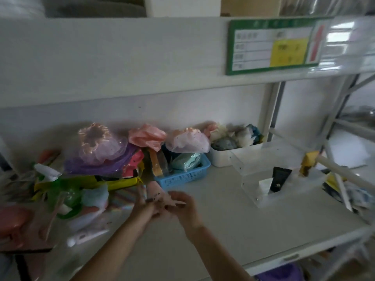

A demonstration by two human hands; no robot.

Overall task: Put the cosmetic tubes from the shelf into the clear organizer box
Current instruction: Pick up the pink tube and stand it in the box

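Both hands meeting over the shelf (pixel 233 216), left hand (pixel 142 201) and right hand (pixel 186 207) each with a grip on a pink tube (pixel 160 196), clear box (pixel 278 175) to the right holding a black tube (pixel 279 178) and a white tube (pixel 264 185).

**Blurred hands, half-hidden tubes**

Both hands, left hand (pixel 142 201) and right hand (pixel 184 207), smear together around a pink tube (pixel 156 194); their grip is unreadable. Right of them, the clear organizer box (pixel 284 179) hides the black tube's (pixel 280 177) lower end
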